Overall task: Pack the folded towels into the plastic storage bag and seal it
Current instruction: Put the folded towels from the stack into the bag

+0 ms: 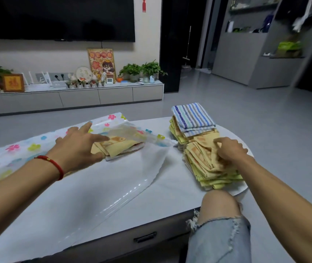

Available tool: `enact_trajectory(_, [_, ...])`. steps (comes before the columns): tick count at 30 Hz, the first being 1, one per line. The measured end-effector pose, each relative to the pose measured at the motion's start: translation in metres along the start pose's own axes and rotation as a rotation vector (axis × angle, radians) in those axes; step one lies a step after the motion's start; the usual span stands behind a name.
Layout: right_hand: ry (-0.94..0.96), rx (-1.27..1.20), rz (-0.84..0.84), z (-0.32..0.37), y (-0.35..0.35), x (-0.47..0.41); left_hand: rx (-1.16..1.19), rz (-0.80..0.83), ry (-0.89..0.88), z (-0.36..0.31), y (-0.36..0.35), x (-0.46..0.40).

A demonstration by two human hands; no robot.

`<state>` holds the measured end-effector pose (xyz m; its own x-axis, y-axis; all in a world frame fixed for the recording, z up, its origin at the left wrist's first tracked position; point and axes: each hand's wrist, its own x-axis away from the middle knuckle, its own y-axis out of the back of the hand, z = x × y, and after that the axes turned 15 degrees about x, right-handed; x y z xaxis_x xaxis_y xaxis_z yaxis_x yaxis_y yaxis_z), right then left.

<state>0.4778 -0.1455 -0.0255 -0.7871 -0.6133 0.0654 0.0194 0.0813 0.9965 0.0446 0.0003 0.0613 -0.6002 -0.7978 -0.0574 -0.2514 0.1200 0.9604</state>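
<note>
Here my left hand (79, 144), a red cord on its wrist, is spread wide with straight fingers over the mouth of the clear plastic storage bag printed with coloured flowers (18, 150), which lies flat across the white table (170, 192). A few folded yellow towels (117, 147) sit just inside its opening. My right hand (231, 150) curls its fingers into the top of the tall stack of folded yellow towels (208, 168) at the table's right end, with a blue-striped folded towel (194, 116) behind.

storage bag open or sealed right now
Open. The storage bag mouth gapes toward the towel stack, with a folded yellow towel only partly inside.
</note>
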Motion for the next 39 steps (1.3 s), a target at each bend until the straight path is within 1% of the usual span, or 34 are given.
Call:
enact_trajectory(3, [-0.043,-0.077,-0.001,-0.002,-0.003,-0.006,-0.023,0.009,0.037,0.01,-0.002,0.018])
enact_trajectory(5, [-0.087,-0.134,0.041,-0.006,0.004,-0.007,-0.026,0.016,0.06,0.014,-0.002,0.028])
enact_trajectory(7, [-0.066,-0.162,0.051,-0.011,0.008,-0.008,-0.027,0.026,0.085,0.018,0.001,0.036])
enact_trajectory(9, [0.044,-0.253,0.029,-0.017,0.01,-0.012,-0.014,0.038,0.108,0.021,0.004,0.04])
enact_trajectory(10, [0.11,-0.322,0.042,-0.019,0.013,-0.013,-0.005,0.046,0.114,0.022,0.005,0.042])
enact_trajectory(11, [0.165,-0.399,0.1,-0.022,0.017,-0.014,0.0,0.054,0.117,0.024,0.005,0.043])
enact_trajectory(14, [0.253,-0.661,0.465,-0.027,0.033,-0.007,0.009,0.081,0.146,0.024,0.005,0.044])
enact_trajectory(15, [0.292,-0.716,0.551,-0.027,0.038,-0.003,0.011,0.089,0.156,0.024,0.006,0.044])
enact_trajectory(16, [0.338,-0.751,0.588,-0.026,0.043,0.002,0.01,0.093,0.16,0.024,0.008,0.043])
enact_trajectory(19, [0.48,-0.796,0.571,-0.015,0.055,0.024,-0.008,0.086,0.125,0.025,0.017,0.039])
enact_trajectory(20, [0.546,-0.818,0.59,-0.007,0.06,0.034,-0.011,0.085,0.111,0.025,0.021,0.037])
enact_trajectory(22, [0.71,-0.831,0.688,0.017,0.068,0.059,-0.02,0.077,0.092,0.025,0.031,0.033])
enact_trajectory(24, [0.859,-0.801,0.74,0.053,0.067,0.082,-0.037,0.056,0.079,0.026,0.042,0.028])
enact_trajectory(26, [0.971,-0.789,0.71,0.102,0.058,0.103,-0.049,0.043,0.074,0.027,0.054,0.024])
enact_trajectory(27, [0.999,-0.81,0.72,0.131,0.051,0.113,-0.053,0.042,0.073,0.028,0.059,0.022])
enact_trajectory(29, [1.007,-0.899,0.777,0.192,0.038,0.129,-0.052,0.046,0.064,0.028,0.068,0.019])
enact_trajectory(31, [0.956,-1.014,0.781,0.256,0.029,0.141,-0.059,0.043,0.046,0.027,0.076,0.017])
enact_trajectory(33, [0.855,-1.175,0.703,0.319,0.023,0.145,-0.078,0.033,0.022,0.026,0.083,0.014])
enact_trajectory(35, [0.711,-1.342,0.546,0.374,0.014,0.145,-0.083,0.029,0.01,0.026,0.089,0.012])
enact_trajectory(37, [0.594,-1.402,0.39,0.411,-0.008,0.143,-0.074,0.027,0.009,0.027,0.091,0.012])
enact_trajectory(38, [0.549,-1.391,0.378,0.425,-0.024,0.143,-0.067,0.026,0.008,0.027,0.092,0.013])
enact_trajectory(39, [0.48,-1.375,0.425,0.434,-0.04,0.144,-0.058,0.027,0.009,0.027,0.092,0.013])
